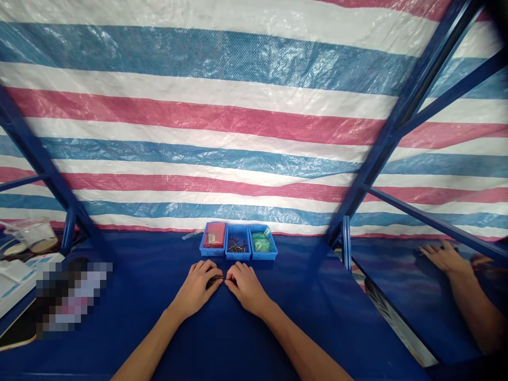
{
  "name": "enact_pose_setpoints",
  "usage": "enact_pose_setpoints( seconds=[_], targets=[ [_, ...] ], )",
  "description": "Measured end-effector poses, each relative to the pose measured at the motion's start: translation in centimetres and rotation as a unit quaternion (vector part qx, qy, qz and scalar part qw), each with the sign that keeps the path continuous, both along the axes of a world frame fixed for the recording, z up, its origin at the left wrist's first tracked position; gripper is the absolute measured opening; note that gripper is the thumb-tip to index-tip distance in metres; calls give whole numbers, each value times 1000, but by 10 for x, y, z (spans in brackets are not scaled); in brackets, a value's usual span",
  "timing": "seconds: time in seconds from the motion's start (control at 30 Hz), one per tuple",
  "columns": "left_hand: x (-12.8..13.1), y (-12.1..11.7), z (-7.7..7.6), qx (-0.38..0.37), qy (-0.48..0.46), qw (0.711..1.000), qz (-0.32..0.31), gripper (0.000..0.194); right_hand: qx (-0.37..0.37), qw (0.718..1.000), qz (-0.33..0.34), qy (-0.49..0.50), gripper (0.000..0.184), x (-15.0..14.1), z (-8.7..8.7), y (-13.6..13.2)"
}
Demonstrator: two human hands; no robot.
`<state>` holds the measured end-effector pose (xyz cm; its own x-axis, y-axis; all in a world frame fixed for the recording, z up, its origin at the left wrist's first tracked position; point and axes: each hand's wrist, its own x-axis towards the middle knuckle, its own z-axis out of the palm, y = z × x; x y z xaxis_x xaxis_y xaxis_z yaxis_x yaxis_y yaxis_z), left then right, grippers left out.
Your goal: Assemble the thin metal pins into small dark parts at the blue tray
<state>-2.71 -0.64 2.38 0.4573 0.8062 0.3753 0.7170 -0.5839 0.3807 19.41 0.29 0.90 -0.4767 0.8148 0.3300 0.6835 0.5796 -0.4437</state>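
Observation:
My left hand (197,290) is closed around a small bunch of dark, slender pieces (213,281), their exact kind too small to make out. Fingertip to fingertip with it, my right hand (248,290) is pinched shut, and whatever lies between its thumb and fingers is hidden. Just beyond the hands, three blue bins stand side by side. Red packets (215,233) fill the left bin (212,252). Dark metal-looking slender pieces (237,245) lie loose in the middle bin (238,256). Green bags (261,242) are in the right bin (264,256).
A blue table (190,344) carries everything. Blue metal posts (373,159) rise on both sides before a striped plastic sheet (222,116). At left lie a white power strip (29,280) and a clear plastic container (35,233). Another person's hand (446,257) rests on the neighbouring table.

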Motion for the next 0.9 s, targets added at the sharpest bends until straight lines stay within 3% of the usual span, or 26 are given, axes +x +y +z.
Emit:
enact_pose_setpoints(
  seconds=[0.43, 0.67, 0.9],
  targets=[
    [-1, 3, -6, 1, -1, 1000, 2, 17, 3, 1000, -13, 0, 6, 1, -3, 0],
    [0, 2, -4, 2, 5, 1000, 3, 19, 15, 1000, -5, -5, 12, 2, -8, 1],
    [0, 2, -4, 3, -2, 1000, 3, 18, -19, 996, -24, 78, 15, 5, -16, 7]
  ],
)
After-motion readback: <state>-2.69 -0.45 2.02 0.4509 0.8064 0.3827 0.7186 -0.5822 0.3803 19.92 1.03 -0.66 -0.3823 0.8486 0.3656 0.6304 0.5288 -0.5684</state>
